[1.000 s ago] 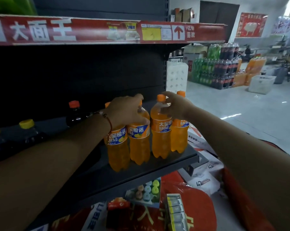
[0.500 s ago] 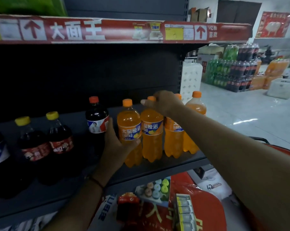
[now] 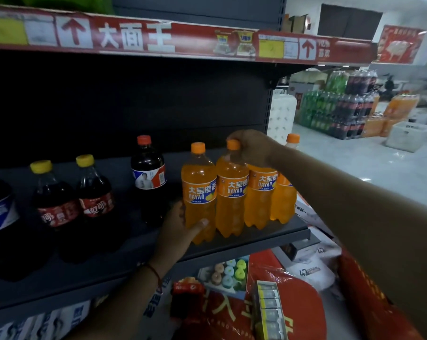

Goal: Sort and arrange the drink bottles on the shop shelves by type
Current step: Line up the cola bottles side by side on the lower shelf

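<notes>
While standing four abreast near the right end of the shelf, orange soda bottles much as half a second ago, only seen nearer. Left hand curled round the base of the leftmost, as before; right hand curled over the necks of the middle two. Fourth bottle largely hidden behind the right forearm; dark cola bottles leftward dim, one cut off.

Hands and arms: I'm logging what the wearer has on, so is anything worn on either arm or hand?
Both forearms are bare, with no sleeves in view. The left wrist carries a thin dark red cord bracelet, just below the left hand. The right hand and its wrist show no ring, watch, band or glove. No gloves on either hand.
</notes>
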`<state>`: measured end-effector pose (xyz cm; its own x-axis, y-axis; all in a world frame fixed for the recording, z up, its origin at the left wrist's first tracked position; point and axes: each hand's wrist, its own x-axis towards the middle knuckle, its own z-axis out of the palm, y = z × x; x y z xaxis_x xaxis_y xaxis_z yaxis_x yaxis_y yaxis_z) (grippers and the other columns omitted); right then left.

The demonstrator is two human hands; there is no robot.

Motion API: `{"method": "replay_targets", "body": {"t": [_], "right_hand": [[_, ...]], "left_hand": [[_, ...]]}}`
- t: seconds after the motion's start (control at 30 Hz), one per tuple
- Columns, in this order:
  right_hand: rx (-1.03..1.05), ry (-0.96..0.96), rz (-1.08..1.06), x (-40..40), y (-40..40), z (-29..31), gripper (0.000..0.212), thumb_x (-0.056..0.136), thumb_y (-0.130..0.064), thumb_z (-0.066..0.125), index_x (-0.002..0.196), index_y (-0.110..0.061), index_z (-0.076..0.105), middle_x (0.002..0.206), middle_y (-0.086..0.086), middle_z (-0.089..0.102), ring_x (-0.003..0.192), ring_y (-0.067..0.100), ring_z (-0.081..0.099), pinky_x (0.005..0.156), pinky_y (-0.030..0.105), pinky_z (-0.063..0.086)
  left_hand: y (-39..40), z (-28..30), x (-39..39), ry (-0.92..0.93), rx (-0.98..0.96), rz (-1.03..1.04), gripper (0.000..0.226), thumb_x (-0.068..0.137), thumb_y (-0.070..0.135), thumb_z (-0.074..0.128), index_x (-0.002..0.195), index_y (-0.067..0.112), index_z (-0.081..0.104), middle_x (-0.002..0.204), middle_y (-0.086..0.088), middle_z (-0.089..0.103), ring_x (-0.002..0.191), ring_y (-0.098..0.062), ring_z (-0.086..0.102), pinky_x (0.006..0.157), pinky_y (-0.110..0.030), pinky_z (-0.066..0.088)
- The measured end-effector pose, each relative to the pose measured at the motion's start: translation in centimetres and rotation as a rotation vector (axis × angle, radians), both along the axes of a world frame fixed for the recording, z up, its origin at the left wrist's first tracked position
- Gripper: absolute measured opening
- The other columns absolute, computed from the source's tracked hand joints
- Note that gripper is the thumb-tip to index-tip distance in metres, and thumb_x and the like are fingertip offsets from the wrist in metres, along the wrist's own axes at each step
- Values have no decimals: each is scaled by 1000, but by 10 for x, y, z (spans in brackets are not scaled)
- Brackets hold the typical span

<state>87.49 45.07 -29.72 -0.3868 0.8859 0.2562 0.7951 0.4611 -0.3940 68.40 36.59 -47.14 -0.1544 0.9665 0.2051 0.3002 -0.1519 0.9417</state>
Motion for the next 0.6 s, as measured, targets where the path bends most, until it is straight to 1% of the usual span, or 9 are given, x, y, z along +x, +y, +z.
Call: {"method": "replay_targets", "body": {"t": [0.1, 0.23, 0.27, 0.33, 0.4, 0.43, 0.5, 0.53, 0.6], "right_hand": [[62, 62, -48, -1, -3, -6, 43, 88, -27, 69, 127, -17, 54, 113, 2, 56, 102, 16, 50, 83, 31, 40], [69, 67, -114, -6, -10, -10, 54, 89, -30, 68, 138, -18, 47, 127, 7, 56, 117, 25, 54, 83, 31, 40], [111, 73, -125, -10, -16, -11, 58, 90, -30, 67, 142, -17, 44, 133, 7, 54, 121, 25, 52, 86, 31, 42], [281, 131, -89, -27, -36, -12, 60, 92, -31, 64, 145, -17, 41, 142, 6, 48, 126, 20, 50, 95, 26, 41], [411, 197, 24, -56, -56, -11, 55, 94, -29, 62, 144, -17, 44, 142, 3, 46, 126, 15, 48, 96, 19, 37], [405, 211, 87, -73, -62, -9, 54, 94, -28, 62, 144, -17, 44, 141, 3, 47, 125, 15, 48, 96, 18, 36], [279, 222, 178, -112, -63, -4, 58, 93, -26, 63, 146, -16, 41, 141, 5, 45, 127, 17, 47, 96, 19, 35], [187, 227, 198, -132, -58, -2, 60, 93, -25, 63, 147, -16, 38, 143, 6, 43, 128, 18, 46, 95, 20, 35], [22, 247, 186, -168, -37, 0, 60, 92, -21, 62, 146, -14, 37, 142, 11, 43, 125, 23, 49, 93, 24, 39]], "left_hand": [[-2, 1, 5, -32, 9, 9, 48, 83, 20, 79, 116, 38, 48, 100, 25, 60, 84, 16, 60, 67, -11, 45], [-8, 5, 4, 6, 4, -25, 42, 84, 28, 77, 111, 46, 50, 105, 27, 60, 101, 1, 62, 78, -20, 48], [-11, 8, 1, 38, -5, -32, 44, 85, 32, 75, 117, 47, 49, 112, 28, 57, 106, -1, 60, 81, -21, 47], [-22, 18, -16, 138, 8, 61, 61, 87, 41, 71, 140, 43, 40, 133, 18, 49, 118, -5, 52, 92, -28, 46], [-41, 34, -47, 258, 166, 232, 69, 89, 41, 68, 149, 36, 34, 142, 11, 41, 128, -8, 42, 103, -33, 41], [-51, 44, -65, 348, 283, 326, 67, 90, 37, 68, 148, 30, 36, 142, 8, 42, 129, -9, 41, 105, -32, 38], [-63, 68, -104, 577, 499, 529, 65, 87, 28, 70, 145, 16, 42, 142, -6, 46, 130, -22, 43, 107, -36, 36], [-62, 80, -122, 661, 546, 614, 68, 84, 26, 71, 144, 13, 43, 143, -13, 45, 131, -29, 42, 108, -41, 35], [-51, 104, -153, 828, 526, 676, 78, 80, 29, 75, 147, 10, 40, 146, -21, 42, 133, -38, 40, 109, -49, 34]]}}
